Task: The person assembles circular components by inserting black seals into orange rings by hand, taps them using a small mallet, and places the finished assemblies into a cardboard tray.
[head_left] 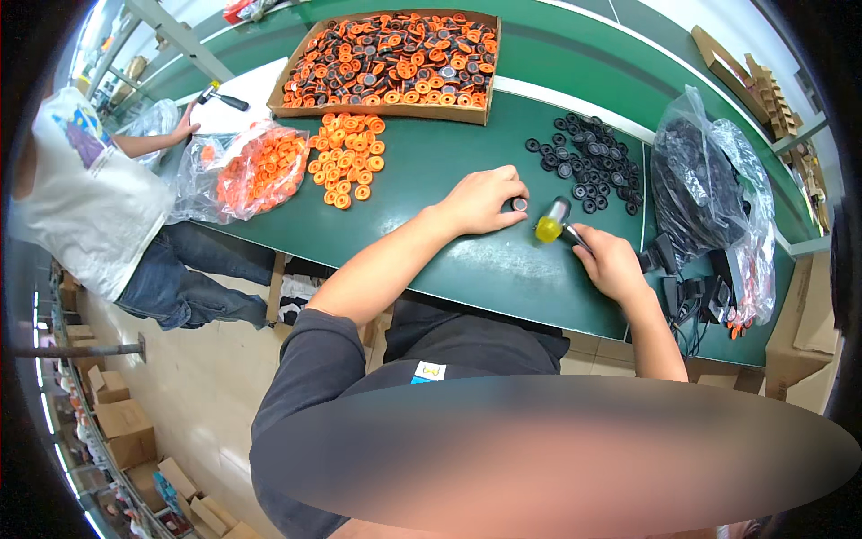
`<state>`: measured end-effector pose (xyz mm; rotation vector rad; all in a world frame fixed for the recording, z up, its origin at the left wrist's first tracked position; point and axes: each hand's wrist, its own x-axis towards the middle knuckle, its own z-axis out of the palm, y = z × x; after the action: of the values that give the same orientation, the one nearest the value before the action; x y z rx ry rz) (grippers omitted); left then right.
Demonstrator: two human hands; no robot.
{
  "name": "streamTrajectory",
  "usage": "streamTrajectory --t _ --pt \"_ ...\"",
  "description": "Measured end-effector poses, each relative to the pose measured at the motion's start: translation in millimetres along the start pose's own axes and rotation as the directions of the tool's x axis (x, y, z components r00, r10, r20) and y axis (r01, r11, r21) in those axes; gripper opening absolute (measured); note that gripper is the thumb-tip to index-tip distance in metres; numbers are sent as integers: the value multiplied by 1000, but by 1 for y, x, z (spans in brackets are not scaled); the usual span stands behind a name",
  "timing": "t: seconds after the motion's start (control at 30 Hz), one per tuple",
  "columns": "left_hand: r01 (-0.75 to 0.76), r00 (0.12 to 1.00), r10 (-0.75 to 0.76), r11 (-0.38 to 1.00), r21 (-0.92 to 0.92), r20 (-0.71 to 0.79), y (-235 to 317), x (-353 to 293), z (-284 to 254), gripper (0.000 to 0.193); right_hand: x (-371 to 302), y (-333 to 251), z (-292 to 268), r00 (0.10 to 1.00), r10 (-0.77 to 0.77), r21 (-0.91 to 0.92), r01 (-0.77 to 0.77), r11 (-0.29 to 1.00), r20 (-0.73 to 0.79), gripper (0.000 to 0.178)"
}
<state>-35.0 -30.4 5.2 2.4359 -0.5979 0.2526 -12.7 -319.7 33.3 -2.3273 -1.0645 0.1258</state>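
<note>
My left hand [488,201] rests on the green table, its fingers closed on a small round wheel-like part [519,205] whose dark face shows. In my right hand [613,266] is the handle of a mallet [554,218] with a yellow face and a metallic head. The mallet's head is just right of the part, apart from it. Loose orange discs [346,154] lie in a pile to the left of my left hand. Beyond the mallet, black discs [588,162] are spread in another pile.
A cardboard tray [382,110] of joined orange-and-black discs stands at the back. Plastic bags hold orange discs [262,171] at left and black parts [696,171] at right. Cables and adapters [691,296] lie at right. At left, a person [99,189] stands near another mallet [224,97].
</note>
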Motion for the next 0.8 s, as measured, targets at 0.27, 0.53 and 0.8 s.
streamTrajectory --t 0.27,0.53,0.8 --pt "117 921 -235 928 -354 -310 1 9 -23 28 29 -39 -13 983 -108 -28 105 994 -152 40" --pt "71 876 -339 795 -603 -343 37 1 -9 31 38 -46 22 987 3 367 58 928 -164 40" --pt "-82 889 -90 933 -351 -448 73 10 1 26 34 -21 43 962 221 836 14 548 -161 27"
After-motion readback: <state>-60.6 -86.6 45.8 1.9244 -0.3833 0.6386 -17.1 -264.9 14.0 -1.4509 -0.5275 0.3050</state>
